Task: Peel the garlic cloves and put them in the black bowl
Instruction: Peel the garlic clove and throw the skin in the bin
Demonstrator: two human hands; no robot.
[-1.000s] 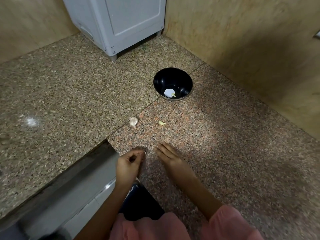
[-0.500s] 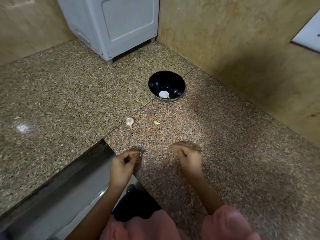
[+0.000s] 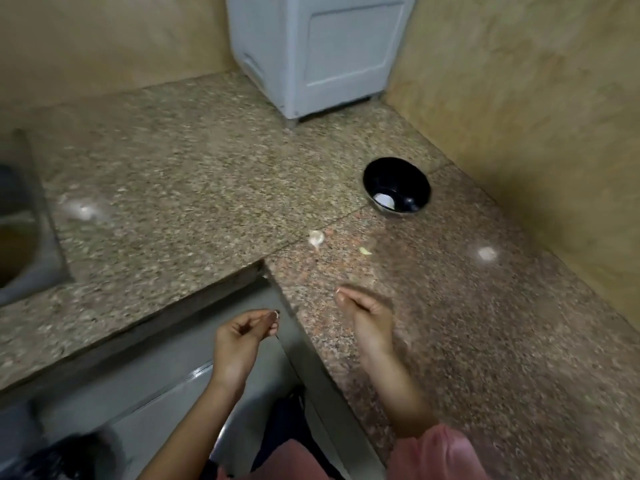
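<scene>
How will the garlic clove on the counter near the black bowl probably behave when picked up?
The garlic clove is small beside the black bowl, so probably very light. Its pale skin looks papery and may slip or tear. On the polished counter its rounded body may roll if pushed.

The granite counter [image 3: 173, 188] runs in an L-shape into a corner between two beige walls. A black bowl [image 3: 412, 181] stands on it near the right wall. A garlic clove [image 3: 316, 238] lies near the bowl, and a small peel scrap [image 3: 364, 251] just beside it. A grey box [image 3: 325, 53] stands at the back. A sink [image 3: 31, 237] is set in at the left.
</scene>
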